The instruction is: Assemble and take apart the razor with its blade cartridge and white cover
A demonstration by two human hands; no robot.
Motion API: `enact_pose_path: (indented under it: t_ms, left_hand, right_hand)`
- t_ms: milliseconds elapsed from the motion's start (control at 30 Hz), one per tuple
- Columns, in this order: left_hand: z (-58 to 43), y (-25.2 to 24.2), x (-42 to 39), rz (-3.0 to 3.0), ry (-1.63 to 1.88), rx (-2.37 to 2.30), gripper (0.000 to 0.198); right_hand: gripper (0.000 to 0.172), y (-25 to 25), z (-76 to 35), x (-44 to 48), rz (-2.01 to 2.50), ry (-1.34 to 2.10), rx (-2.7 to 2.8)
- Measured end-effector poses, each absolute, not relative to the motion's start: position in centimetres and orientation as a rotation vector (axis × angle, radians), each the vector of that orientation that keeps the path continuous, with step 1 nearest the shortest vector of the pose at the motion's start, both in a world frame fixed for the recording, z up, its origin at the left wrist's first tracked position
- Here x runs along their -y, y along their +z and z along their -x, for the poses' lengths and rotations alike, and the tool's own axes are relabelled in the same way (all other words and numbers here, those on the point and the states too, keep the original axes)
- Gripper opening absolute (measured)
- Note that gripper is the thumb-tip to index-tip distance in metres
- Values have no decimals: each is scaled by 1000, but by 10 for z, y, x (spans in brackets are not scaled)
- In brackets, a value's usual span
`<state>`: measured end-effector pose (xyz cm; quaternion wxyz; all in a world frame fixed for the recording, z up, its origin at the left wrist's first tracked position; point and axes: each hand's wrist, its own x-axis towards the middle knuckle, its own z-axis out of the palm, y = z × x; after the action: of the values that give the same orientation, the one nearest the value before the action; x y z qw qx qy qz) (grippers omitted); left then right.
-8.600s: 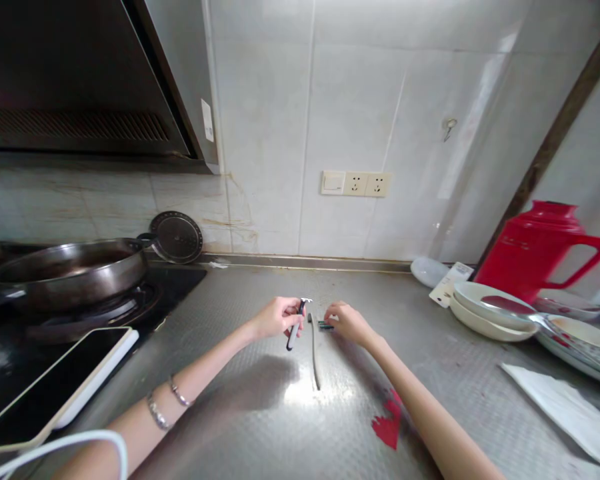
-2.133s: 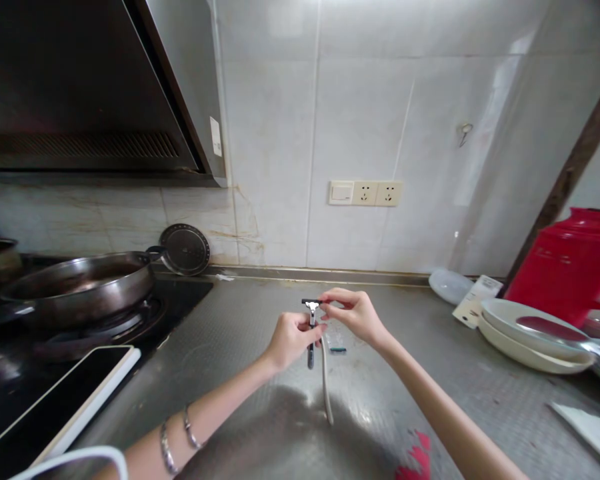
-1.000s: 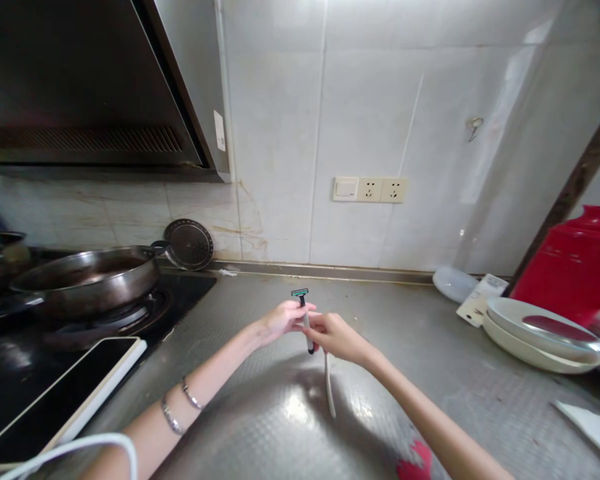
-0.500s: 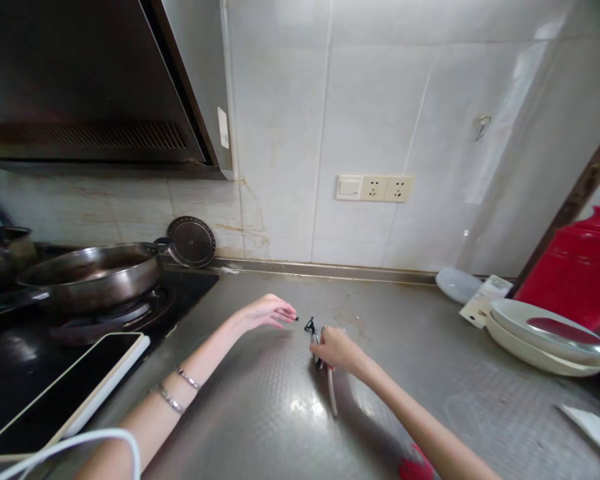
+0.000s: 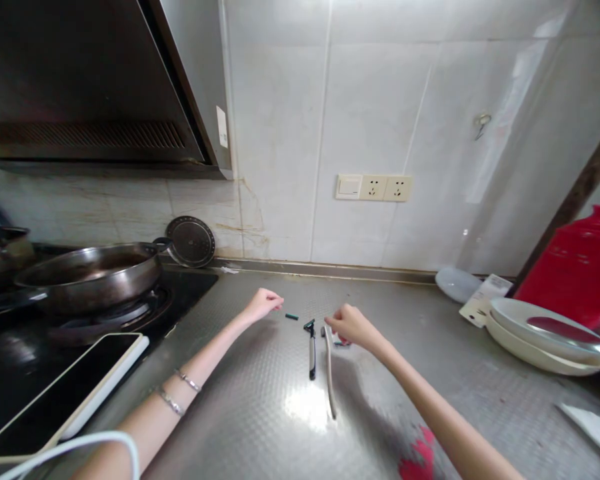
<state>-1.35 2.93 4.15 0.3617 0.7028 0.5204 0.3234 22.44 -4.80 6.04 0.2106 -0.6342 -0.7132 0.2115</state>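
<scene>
A razor [image 5: 313, 352] lies on the metal counter, its head pointing to the wall. Left of its head rests a short dark-green strip [image 5: 292, 317], like a razor cartridge or cover. My left hand [image 5: 264, 305] is just left of that strip, fingers curled together and nothing showing in them. To the razor's right lies a thin, pale stick with a darker head [image 5: 329, 380], like a toothbrush. My right hand [image 5: 351, 327] is closed beside the stick's upper end; its fingertips are hidden. A small item [image 5: 341, 343] shows partly beneath this hand, too covered to name.
A pan [image 5: 90, 273] sits on the stove at left, with a phone-like slab [image 5: 65, 393] and a white cable [image 5: 80, 437] nearer. At right are stacked bowls [image 5: 545, 360], a white card [image 5: 485, 300], a clear dish [image 5: 457, 283] and a red container [image 5: 570, 267].
My right hand has let go of the razor and moved up and right. My left hand has drawn back left and curled, leaving the green strip on the counter.
</scene>
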Motion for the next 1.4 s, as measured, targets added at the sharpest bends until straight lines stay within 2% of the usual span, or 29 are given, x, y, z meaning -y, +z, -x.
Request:
enact_pose_path:
  t_ms: [167,467,733,1133,1400]
  left_hand:
    - [19,25,-31,-2251,724,-1433,21]
    - [4,5,-16,-2572,596,-1412,22]
    - [2,-3,-33,-2507,585,-1413,21]
    - [6,-6,-41,-2499,755,-1351,12]
    - [-8,28,-32,-2246,934,-1248,11]
  right_hand:
    - [29,81,-261,36,1753,651,1817]
    - [27,82,-288,25,1714,709,1729]
    - [26,82,-290,23,1699,704,1723]
    - [29,76,-291,20,1637,669,1761]
    - [29,74,-272,30,1329,641,1938]
